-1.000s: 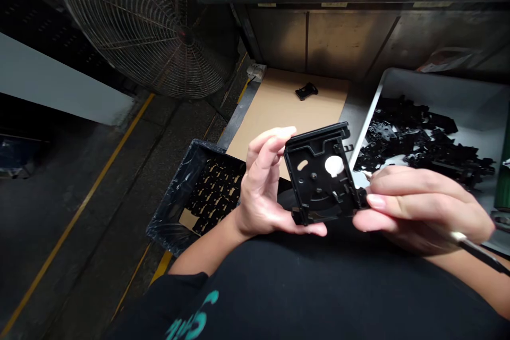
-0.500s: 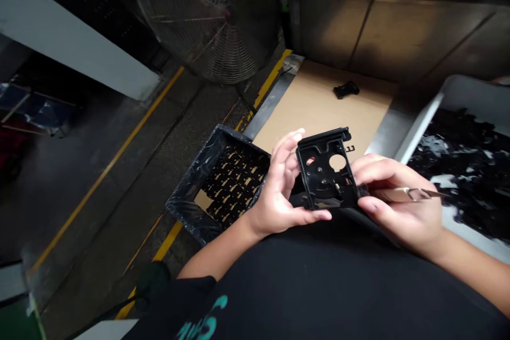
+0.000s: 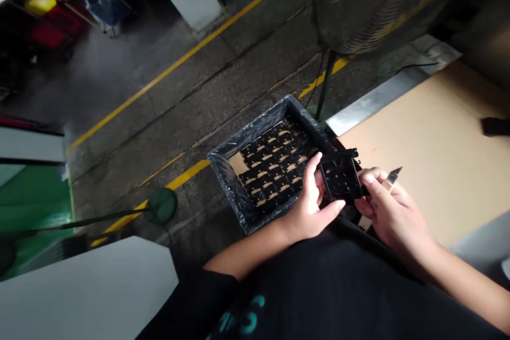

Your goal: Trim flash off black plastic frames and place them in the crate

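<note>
My left hand (image 3: pixel 308 204) grips the left side of a black plastic frame (image 3: pixel 341 178), its thumb along the lower edge and its fingers at the far side. The frame is a squarish moulded piece with a ledge along the top; its finer details are dark and blurred. In my right hand (image 3: pixel 392 212) is a craft knife (image 3: pixel 392 178), its pointed blade sticking up past the fingers, away from the frame. The right thumb and fingertips are pinched at the frame's right edge. Whether they also hold a small piece there is hidden.
A plastic-lined crate (image 3: pixel 229 186) with rows of black parts on cardboard stands left of my hands. At right, a tan sheet (image 3: pixel 434 159) covers a metal bench, with a black part (image 3: pixel 495 126) on it. A fan (image 3: pixel 358 5) stands beyond; a grey surface (image 3: pixel 99 287) is lower left.
My view has swung left, bringing more floor and crate into sight and taking the white bin of black pieces mostly out. The knife now points upward instead of rightward; both hands still hold the frame.
</note>
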Available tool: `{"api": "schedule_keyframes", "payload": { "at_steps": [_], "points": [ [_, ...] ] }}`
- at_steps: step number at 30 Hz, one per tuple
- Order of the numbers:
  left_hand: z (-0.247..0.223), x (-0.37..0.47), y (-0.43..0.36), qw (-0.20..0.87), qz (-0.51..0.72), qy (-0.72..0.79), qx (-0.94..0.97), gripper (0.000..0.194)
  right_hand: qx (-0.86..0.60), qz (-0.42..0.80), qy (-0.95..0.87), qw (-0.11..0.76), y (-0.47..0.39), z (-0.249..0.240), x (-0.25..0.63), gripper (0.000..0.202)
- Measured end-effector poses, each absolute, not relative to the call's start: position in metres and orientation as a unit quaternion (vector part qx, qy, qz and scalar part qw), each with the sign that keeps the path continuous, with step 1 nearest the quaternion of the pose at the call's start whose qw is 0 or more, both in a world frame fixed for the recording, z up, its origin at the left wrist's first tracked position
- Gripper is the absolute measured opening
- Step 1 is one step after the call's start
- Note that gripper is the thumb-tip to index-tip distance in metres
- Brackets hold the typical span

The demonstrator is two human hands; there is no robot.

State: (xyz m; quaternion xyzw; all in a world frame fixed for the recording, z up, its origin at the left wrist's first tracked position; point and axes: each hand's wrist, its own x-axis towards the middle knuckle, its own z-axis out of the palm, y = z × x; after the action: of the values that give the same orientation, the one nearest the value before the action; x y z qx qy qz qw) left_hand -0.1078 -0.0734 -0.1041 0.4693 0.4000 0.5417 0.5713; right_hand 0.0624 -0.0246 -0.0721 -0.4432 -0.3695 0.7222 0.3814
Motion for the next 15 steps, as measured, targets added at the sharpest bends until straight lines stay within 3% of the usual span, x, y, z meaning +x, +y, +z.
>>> {"api": "schedule_keyframes", "payload": {
  "at_steps": [7,15],
  "points": [
    [-0.134,-0.188,-0.082,0.557,0.565,0.428,0.432,0.113,-0.448,0.797,-0.289,0.284,-0.004,-0.085,-0.032,0.033],
    [-0.112,-0.253,-0.087,0.506,0.568,0.441,0.476,0.112,-0.423,0.808,-0.332,0.239,0.010,-0.057,-0.099,0.036]
  ]
}}
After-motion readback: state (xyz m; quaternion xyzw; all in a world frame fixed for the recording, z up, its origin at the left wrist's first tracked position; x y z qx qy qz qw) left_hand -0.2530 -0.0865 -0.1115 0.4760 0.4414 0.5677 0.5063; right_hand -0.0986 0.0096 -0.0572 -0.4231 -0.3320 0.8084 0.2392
